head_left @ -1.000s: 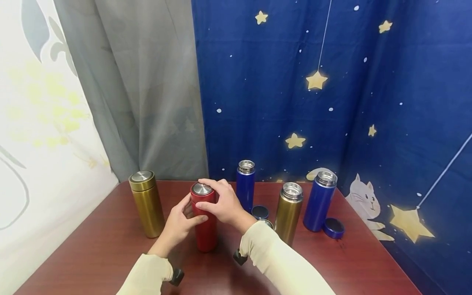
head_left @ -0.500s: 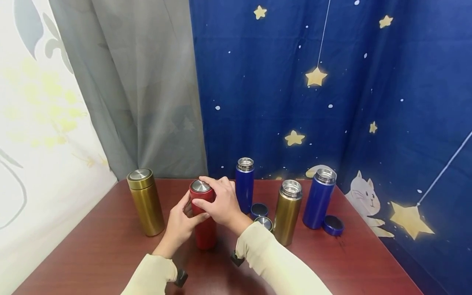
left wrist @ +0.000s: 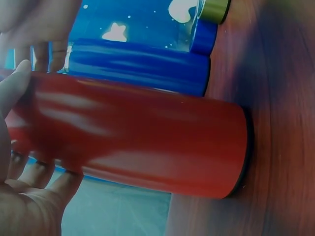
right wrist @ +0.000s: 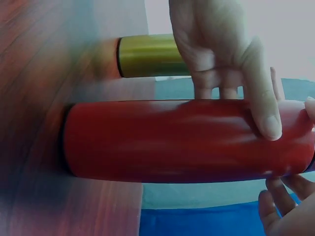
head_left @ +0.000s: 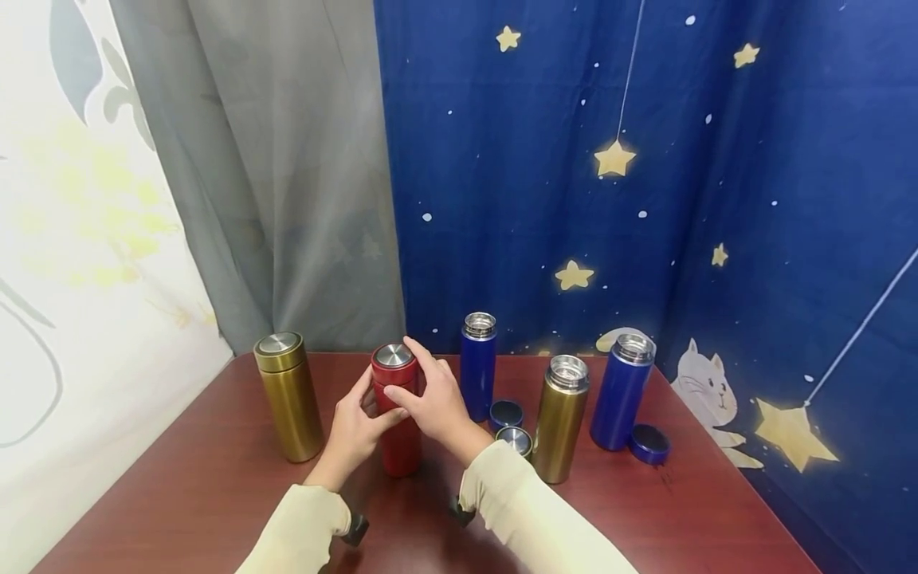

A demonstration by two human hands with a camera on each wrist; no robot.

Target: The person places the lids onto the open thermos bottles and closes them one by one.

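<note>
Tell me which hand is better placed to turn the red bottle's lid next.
Probably the right hand: it grips higher, its index finger beside the lid, while the left hand grips the red bottle lower and could steady it.

Red flask (head_left: 402, 453) smoothly coated, semi-glossy; lid top (head_left: 394, 356) faced in brushed metal. Counter (head_left: 179, 478) surfaced in glossy wood grain. Blue curtain (head_left: 502, 175) made of matt cloth.
</note>
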